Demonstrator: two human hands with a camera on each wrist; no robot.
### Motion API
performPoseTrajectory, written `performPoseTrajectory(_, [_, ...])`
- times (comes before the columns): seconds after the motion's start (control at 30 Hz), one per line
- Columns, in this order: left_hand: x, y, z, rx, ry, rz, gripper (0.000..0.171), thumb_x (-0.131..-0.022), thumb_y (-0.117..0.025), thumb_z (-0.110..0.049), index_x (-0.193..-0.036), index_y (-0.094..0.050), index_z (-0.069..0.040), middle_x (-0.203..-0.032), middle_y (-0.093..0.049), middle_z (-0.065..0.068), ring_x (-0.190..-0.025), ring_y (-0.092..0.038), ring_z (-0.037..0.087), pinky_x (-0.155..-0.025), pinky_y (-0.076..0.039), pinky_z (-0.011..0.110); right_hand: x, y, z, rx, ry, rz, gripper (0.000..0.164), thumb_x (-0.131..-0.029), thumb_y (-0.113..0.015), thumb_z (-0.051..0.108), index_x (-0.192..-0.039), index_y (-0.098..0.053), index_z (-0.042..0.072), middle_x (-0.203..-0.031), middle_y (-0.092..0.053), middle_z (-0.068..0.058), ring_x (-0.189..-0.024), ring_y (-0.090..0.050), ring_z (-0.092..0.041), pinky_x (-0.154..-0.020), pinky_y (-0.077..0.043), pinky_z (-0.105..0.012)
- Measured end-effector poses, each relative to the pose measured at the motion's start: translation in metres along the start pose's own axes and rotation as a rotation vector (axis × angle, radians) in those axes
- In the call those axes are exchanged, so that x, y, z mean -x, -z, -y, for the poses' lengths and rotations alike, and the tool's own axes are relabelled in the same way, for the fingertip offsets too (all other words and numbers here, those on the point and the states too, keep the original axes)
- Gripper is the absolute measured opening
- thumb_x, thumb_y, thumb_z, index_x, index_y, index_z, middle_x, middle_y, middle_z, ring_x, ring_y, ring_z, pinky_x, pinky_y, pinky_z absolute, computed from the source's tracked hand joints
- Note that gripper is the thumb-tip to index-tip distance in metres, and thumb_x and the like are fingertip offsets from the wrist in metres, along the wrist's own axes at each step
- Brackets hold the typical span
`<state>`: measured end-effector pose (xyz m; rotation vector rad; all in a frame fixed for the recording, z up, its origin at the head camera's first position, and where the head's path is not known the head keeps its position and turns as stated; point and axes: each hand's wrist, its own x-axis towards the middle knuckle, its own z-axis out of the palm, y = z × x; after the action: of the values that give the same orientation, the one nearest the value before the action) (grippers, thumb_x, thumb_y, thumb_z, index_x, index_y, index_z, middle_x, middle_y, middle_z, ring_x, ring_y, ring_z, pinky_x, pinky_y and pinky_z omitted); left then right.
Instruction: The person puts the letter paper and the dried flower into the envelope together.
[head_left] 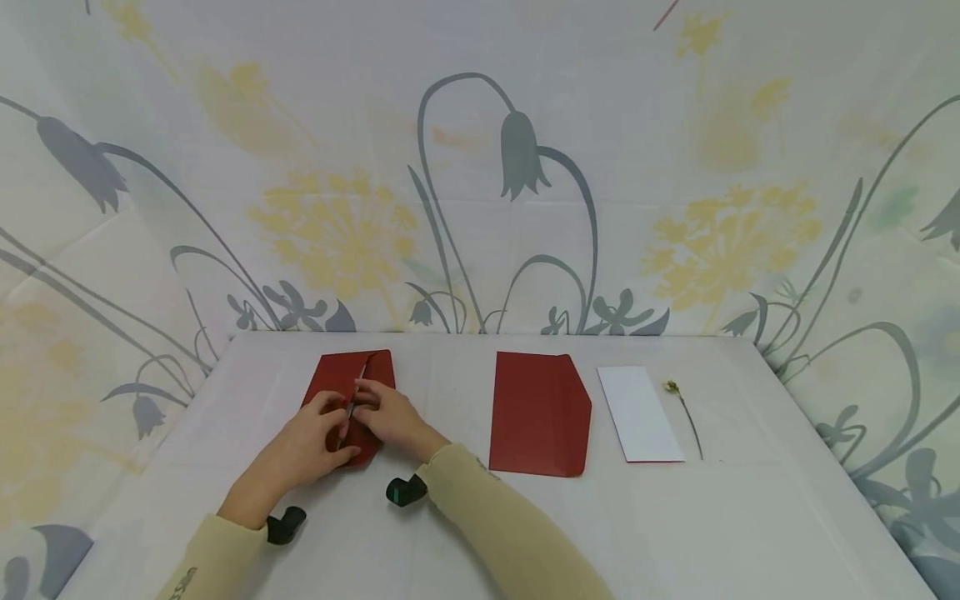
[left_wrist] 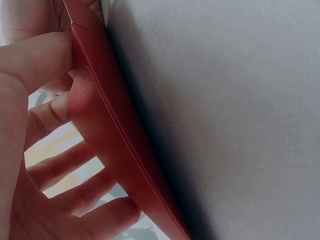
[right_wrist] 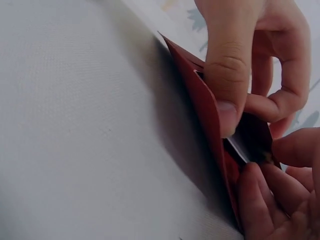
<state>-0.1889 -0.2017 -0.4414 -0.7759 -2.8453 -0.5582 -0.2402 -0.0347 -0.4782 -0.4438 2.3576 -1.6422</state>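
Observation:
A red envelope (head_left: 322, 375) stands tilted at the left of the table, its mouth spread toward me. My left hand (head_left: 303, 442) grips it, the thumb (right_wrist: 227, 85) over the near panel and the other fingers (left_wrist: 110, 217) on the far side. Inside the mouth shows the pale edge of a white card (right_wrist: 237, 148). My right hand (head_left: 393, 417) reaches in from the right, its fingertips (right_wrist: 254, 187) at the mouth, where they pinch about the card's edge. How far the card goes into the envelope is hidden.
A second red envelope (head_left: 528, 412) lies flat in the middle of the table. Right of it are another white card (head_left: 641, 412), with a thin red edge, and a dried flower (head_left: 684, 404) on a long stem. A flower-patterned cloth (head_left: 480, 250) hangs behind the table.

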Motion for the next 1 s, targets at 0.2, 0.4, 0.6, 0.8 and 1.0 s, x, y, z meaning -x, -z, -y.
performPoseTrajectory(0.2, [0.001,-0.001,0.002,-0.002,-0.004,-0.005,0.033,-0.075,-0.087,-0.015,-0.076,-0.054,-0.018,-0.123,-0.053,0.021,-0.106,-0.059,0.039,-0.088,-0.053,0.052,0.0,0.003,0.003,0.018,0.011,0.068,0.05,-0.099,-0.06,0.013,-0.148,-0.048,0.015,-0.136,-0.061,0.001,-0.121,-0.057,-0.006,-0.1,-0.043,-0.022])
performPoseTrajectory(0.4, [0.0,-0.004,0.004,0.0,-0.002,-0.003,0.033,-0.076,-0.087,-0.016,-0.077,-0.054,-0.018,-0.123,-0.053,0.021,-0.106,-0.059,0.039,-0.087,-0.053,0.052,0.002,0.002,-0.001,-0.006,0.023,0.018,0.049,-0.097,-0.063,0.01,-0.144,-0.052,0.014,-0.133,-0.063,0.001,-0.111,-0.063,-0.006,-0.093,-0.047,-0.02])
performPoseTrajectory(0.6, [0.0,-0.004,0.002,0.006,-0.004,0.0,0.034,-0.075,-0.087,-0.015,-0.077,-0.054,-0.018,-0.122,-0.053,0.021,-0.105,-0.059,0.037,-0.086,-0.054,0.051,0.002,0.008,0.001,-0.003,0.029,0.12,0.058,-0.098,-0.062,0.013,-0.152,-0.04,0.016,-0.144,-0.055,-0.002,-0.122,-0.058,-0.008,-0.102,-0.043,-0.025])
performPoseTrajectory(0.8, [-0.001,-0.002,0.001,0.003,-0.003,0.02,0.032,-0.076,-0.087,-0.015,-0.077,-0.054,-0.018,-0.122,-0.054,0.022,-0.105,-0.059,0.038,-0.087,-0.054,0.052,0.0,0.012,0.006,0.062,0.022,0.199,0.061,-0.1,-0.059,0.011,-0.155,-0.035,0.017,-0.141,-0.057,-0.004,-0.124,-0.056,-0.01,-0.106,-0.04,-0.027])
performPoseTrajectory(1.0, [-0.001,-0.004,0.001,0.017,0.002,0.047,0.029,-0.078,-0.085,-0.016,-0.078,-0.056,-0.018,-0.122,-0.053,0.022,-0.106,-0.059,0.037,-0.087,-0.054,0.051,0.001,0.01,0.004,0.047,0.015,0.171,0.057,-0.098,-0.062,0.008,-0.151,-0.044,0.016,-0.132,-0.063,-0.002,-0.118,-0.059,-0.008,-0.098,-0.045,-0.022])
